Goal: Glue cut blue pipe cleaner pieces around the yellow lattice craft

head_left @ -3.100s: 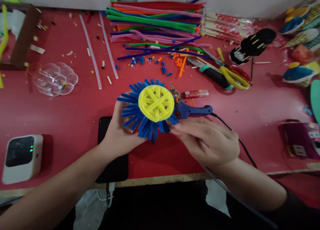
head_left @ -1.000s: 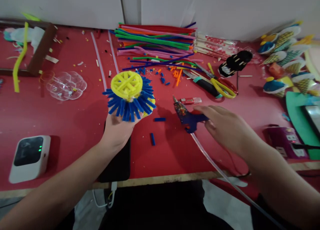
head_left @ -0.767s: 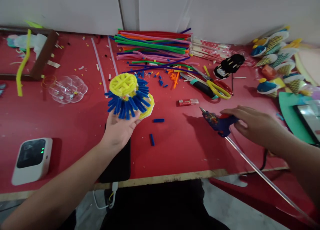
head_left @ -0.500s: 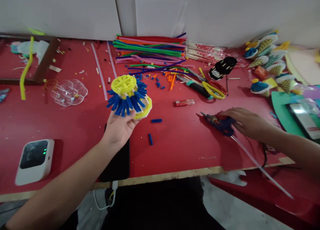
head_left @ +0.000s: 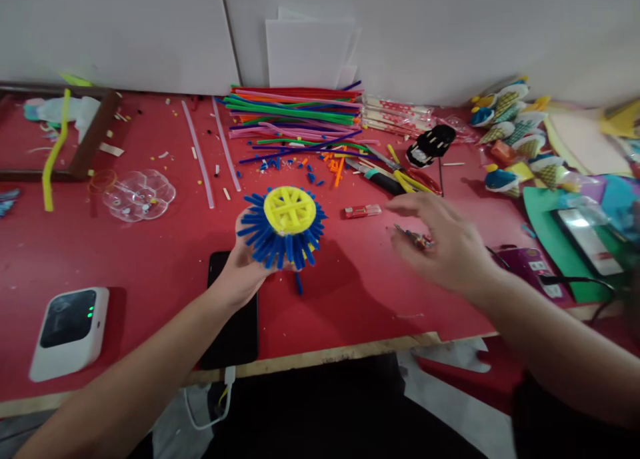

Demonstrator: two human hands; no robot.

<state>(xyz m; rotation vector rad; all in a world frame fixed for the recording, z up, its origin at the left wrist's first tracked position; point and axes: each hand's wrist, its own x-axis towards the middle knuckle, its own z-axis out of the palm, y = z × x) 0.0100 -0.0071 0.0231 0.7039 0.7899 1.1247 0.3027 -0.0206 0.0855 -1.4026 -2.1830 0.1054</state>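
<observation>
My left hand (head_left: pixel 250 252) grips a pipe-cleaner craft piece (head_left: pixel 290 210) from below and the left side. The piece has a round yellow top with a crossed pattern and a ring of blue pipe-cleaner bits sticking outward. My right hand (head_left: pixel 445 246), slightly blurred, is open over the table with thumb and fingers apart. Between and beyond those fingers shows the tip of a glue gun (head_left: pixel 416 238); the hand hides the rest of it. A short blue pipe-cleaner piece (head_left: pixel 299 284) lies just below the craft piece.
Coloured pipe cleaners (head_left: pixel 295 109) are stacked at the back. Pliers (head_left: pixel 405 179), a cutter (head_left: pixel 380 179) and a small red-and-clear tool (head_left: pixel 362 211) lie right of centre. A white device (head_left: pixel 70 332) and black phone (head_left: pixel 235 332) sit near the front edge, a clear flower-shaped tray (head_left: pixel 143 196) at left.
My right hand has come off the glue gun and moved left, fingers spread. My left hand has brought the craft piece rightward and lower, its yellow top now turned more toward me.
</observation>
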